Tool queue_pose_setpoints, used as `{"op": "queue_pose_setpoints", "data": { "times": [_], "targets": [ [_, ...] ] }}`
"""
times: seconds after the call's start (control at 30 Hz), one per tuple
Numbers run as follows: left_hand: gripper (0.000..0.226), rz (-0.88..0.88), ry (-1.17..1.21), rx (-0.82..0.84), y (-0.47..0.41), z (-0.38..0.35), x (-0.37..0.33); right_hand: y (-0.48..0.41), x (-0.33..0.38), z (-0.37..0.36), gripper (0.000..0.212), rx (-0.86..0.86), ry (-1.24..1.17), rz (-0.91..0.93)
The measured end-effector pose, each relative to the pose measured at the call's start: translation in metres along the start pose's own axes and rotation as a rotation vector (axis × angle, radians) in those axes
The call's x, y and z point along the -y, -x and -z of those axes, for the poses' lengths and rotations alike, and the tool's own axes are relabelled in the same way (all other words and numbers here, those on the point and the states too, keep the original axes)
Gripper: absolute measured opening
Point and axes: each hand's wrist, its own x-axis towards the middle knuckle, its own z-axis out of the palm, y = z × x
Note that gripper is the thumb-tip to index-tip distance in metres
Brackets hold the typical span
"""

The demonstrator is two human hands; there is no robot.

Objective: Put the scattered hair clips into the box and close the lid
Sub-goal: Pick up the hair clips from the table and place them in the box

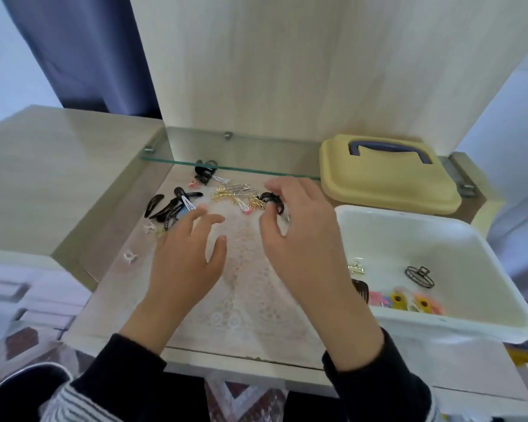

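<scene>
On the lace-covered surface (244, 300), the right hand (305, 239) pinches a black claw clip (273, 201); the left hand (186, 257) hovers, fingers spread. The white box (470, 327) sits at three o'clock.

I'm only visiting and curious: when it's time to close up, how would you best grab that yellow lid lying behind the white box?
By the purple handle on top of the yellow lid, coming from above. The lid lies flat, top side up, behind the white box, so the arched handle stands clear, likely leaving a gap for fingers to hook under. Its wide, rounded edges look harder to pinch.
</scene>
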Motion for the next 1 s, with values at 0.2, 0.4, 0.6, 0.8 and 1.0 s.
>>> {"op": "queue_pose_setpoints", "data": {
  "times": [0.2, 0.4, 0.6, 0.8, 1.0],
  "targets": [
    [0.036, 0.163, -0.009, -0.066, 0.015, 0.0, 0.049, 0.024, -0.012, -0.067, 0.025, 0.198, 0.029, 0.041],
    [0.036, 0.226, 0.072, -0.099, 0.024, 0.009, 0.073, 0.037, -0.022, -0.109, 0.029, 0.474, -0.101, 0.001],
    [0.058, 0.156, 0.095, -0.092, 0.033, 0.014, 0.091, 0.044, -0.017, -0.132, 0.032, 0.593, -0.111, 0.085],
    [0.054, 0.166, 0.148, -0.099, 0.037, 0.011, 0.099, 0.047, -0.016, -0.14, 0.034, 0.646, 0.056, 0.154],
    [0.037, 0.197, 0.262, -0.112, 0.033, 0.01, 0.095, 0.044, -0.024, -0.14, 0.032, 0.592, 0.009, 0.096]
  ]
}}
